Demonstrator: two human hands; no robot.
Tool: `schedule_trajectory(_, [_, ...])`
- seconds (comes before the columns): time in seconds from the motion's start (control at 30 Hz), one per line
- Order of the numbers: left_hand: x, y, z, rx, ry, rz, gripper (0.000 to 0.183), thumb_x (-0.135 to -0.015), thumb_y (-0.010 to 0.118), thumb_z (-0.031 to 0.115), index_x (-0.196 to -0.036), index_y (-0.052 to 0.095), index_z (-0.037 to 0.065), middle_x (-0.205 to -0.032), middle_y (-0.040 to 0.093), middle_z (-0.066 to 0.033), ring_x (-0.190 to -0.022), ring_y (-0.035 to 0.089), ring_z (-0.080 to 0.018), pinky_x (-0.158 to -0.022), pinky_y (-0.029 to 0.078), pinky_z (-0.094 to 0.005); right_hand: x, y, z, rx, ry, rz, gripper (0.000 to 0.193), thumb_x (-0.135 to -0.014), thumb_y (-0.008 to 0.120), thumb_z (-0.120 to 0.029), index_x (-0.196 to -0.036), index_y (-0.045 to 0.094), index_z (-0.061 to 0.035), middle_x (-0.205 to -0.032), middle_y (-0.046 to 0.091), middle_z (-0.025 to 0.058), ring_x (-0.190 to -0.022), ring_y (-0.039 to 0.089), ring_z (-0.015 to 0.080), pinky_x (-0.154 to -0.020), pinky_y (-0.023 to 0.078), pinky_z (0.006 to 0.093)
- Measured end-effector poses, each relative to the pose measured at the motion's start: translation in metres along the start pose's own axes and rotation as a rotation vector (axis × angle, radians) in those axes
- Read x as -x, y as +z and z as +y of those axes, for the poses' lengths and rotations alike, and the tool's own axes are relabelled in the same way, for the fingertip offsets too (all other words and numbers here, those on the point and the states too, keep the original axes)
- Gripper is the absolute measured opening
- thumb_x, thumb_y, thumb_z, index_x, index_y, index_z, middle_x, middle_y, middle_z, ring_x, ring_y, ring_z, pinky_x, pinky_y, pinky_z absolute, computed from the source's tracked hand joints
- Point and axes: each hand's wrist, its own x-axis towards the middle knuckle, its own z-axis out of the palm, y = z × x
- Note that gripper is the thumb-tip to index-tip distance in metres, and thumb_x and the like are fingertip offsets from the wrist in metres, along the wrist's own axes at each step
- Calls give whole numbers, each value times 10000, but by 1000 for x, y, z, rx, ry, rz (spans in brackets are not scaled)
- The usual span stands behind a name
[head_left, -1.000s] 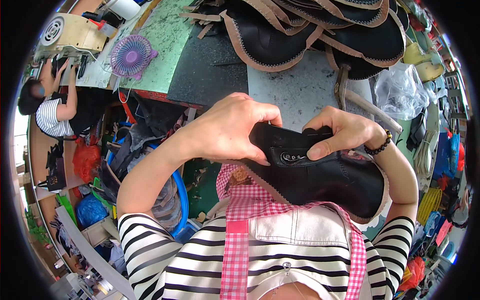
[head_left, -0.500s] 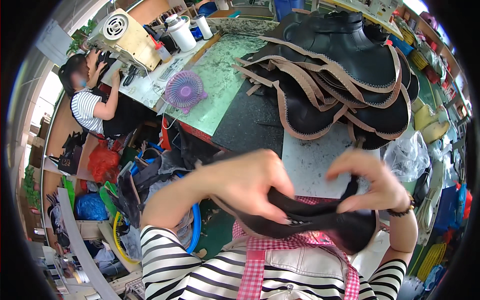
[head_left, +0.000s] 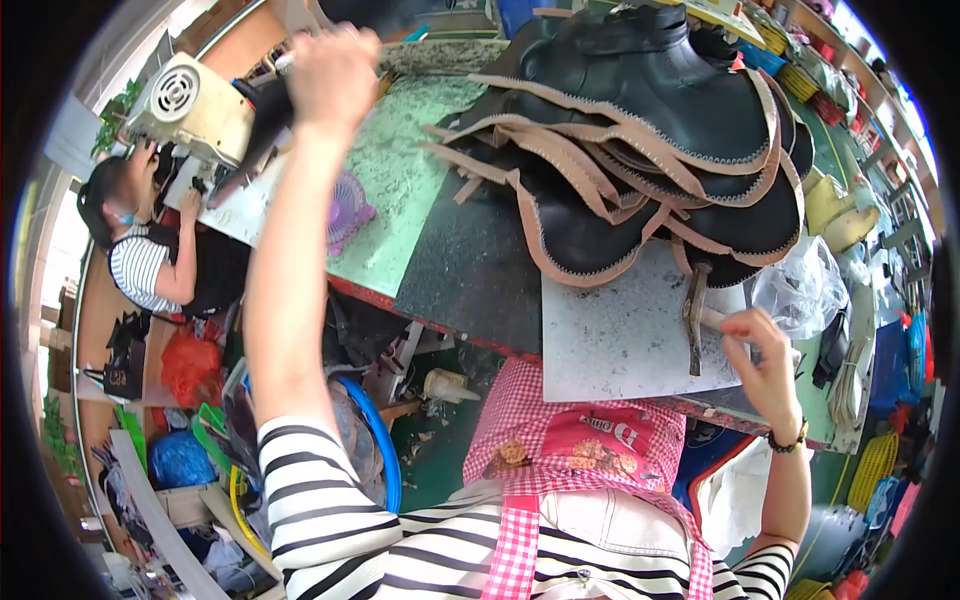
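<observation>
My left hand point(head_left: 338, 85) is raised at the upper left, its fingers closed on a black leather piece point(head_left: 262, 130) that hangs beside it, partly in front of the sewing machine. My right hand point(head_left: 765, 365) is at the right edge of the white work board point(head_left: 620, 340), thumb and fingers around the end of the handle of a hammer point(head_left: 696, 320). The hammer's long narrow head lies on the board. Just beyond it rises a stack of black leather pieces point(head_left: 640, 170) with tan, zigzag-stitched edges.
A co-worker point(head_left: 150, 240) sits at a cream sewing machine point(head_left: 190, 105) on the left. A purple fan point(head_left: 348, 212) stands on the green table top point(head_left: 400, 220). Clear plastic bag point(head_left: 800, 285) lies right of the board. A blue hoop point(head_left: 385, 450) is below, left of my checked apron point(head_left: 520, 420).
My hands have parted. The left has swung up and to the left with the black leather piece, away from my lap. The right has moved to the hammer handle.
</observation>
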Motion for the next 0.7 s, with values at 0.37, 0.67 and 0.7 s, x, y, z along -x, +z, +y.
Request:
schedule_trajectory(0.37, [92,37,135,680,-258,-158,452,-831,630,102,-1277,587,46,-1280,617,-156,-1154,587,-339,-1081,328,-555,37,23,31,403,-121,-68,643,-722,796,-386,-1233,588,-55,-1380,471,185,-1309,406,427,-1081,320,548])
schedule_trajectory(0.67, [141,-129,219,1137,67,-172,725,-751,744,561,-1378,566,243,-1576,315,-125,-1476,220,-364,-1088,188,-683,41,47,72,575,-219,-15,836,-625,755,-654,-1260,621,-127,-1457,437,142,-1372,355,410,-1135,201,606])
schedule_trajectory(0.7, [139,-120,220,1090,46,-225,731,-745,771,529,-1379,571,226,-1584,297,-133,-1485,190,-376,-1096,201,-660,42,47,74,617,-225,-41,865,-650,705,-708,-1265,610,-106,-1463,420,165,-1387,338,416,-1134,204,619])
